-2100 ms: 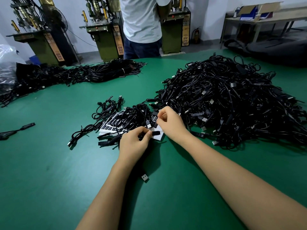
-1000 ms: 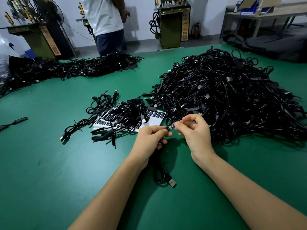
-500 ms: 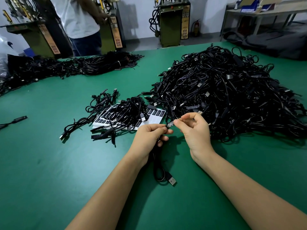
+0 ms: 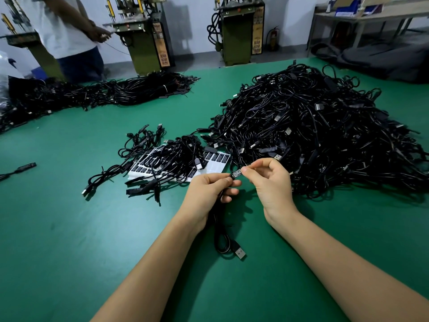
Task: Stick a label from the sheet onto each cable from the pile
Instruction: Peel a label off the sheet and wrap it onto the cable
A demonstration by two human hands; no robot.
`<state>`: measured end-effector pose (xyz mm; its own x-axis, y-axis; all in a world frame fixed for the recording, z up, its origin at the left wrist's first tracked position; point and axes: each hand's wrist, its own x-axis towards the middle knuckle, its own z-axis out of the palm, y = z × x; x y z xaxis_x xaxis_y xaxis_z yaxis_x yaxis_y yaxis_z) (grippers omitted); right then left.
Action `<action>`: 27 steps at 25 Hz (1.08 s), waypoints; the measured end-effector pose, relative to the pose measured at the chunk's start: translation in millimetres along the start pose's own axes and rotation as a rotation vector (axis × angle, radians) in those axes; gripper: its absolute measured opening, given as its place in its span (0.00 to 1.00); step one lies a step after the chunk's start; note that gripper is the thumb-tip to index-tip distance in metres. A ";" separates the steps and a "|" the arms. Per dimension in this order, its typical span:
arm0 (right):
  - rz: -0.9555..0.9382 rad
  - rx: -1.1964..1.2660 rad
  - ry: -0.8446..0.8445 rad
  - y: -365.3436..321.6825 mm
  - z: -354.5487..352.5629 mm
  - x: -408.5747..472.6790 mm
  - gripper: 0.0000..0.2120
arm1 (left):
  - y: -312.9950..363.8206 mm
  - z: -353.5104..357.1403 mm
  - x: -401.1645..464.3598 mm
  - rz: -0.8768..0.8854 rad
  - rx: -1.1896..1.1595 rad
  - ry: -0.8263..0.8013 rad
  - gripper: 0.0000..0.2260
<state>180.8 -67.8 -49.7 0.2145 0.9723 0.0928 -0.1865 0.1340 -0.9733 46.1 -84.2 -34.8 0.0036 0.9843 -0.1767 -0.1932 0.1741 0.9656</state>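
Observation:
My left hand [image 4: 209,194] grips a black cable [image 4: 224,240] whose loop and USB plug hang down onto the green table. My right hand [image 4: 271,182] pinches a small black label [image 4: 236,175] with white print, held against the cable end between both hands. The white label sheet [image 4: 213,160] lies just beyond my left hand, partly buried under a small heap of cables [image 4: 176,156]. The big pile of black cables [image 4: 313,131] rises to the right, behind my right hand.
A long bundle of cables [image 4: 92,96] runs along the table's far left. A single cable end [image 4: 21,168] lies at the left edge. A person [image 4: 69,38] stands at green machines [image 4: 148,43] beyond the table. Bare green table surface [image 4: 69,240] lies in front.
My hands came off the label sheet and drew back toward me with the cable and a label. The person at the back moved left.

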 end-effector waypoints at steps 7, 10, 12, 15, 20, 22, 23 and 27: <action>0.002 -0.014 0.008 -1.4 1.0 -1.3 0.08 | -0.6 -0.7 0.8 -0.004 -0.002 0.005 0.05; 0.005 -0.012 0.007 -2.3 1.5 -2.0 0.08 | -0.4 0.0 0.9 0.006 0.010 0.016 0.04; -0.006 -0.004 0.006 -3.3 2.1 -2.5 0.08 | -0.1 -0.5 1.1 0.013 0.014 0.019 0.04; -0.017 -0.015 0.001 -3.9 2.5 -2.8 0.08 | -0.4 -1.7 1.7 0.020 0.032 0.011 0.03; -0.019 -0.005 0.003 -2.9 1.8 -3.4 0.08 | -2.5 -1.8 2.5 0.042 0.099 0.010 0.03; -0.020 -0.006 0.007 -2.8 2.2 -3.1 0.09 | -2.6 -1.9 2.8 0.046 0.092 0.009 0.03; -0.021 -0.007 0.008 -2.7 2.3 -3.0 0.09 | -2.6 -1.9 2.7 0.049 0.088 0.009 0.04; -0.017 -0.019 0.008 -3.1 2.1 -4.2 0.08 | -2.8 -1.1 1.7 0.064 0.122 0.030 0.03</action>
<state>178.5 -71.8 -46.6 0.2251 0.9683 0.1080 -0.1648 0.1470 -0.9753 45.5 -83.0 -38.0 -0.0348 0.9924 -0.1182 -0.0717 0.1155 0.9907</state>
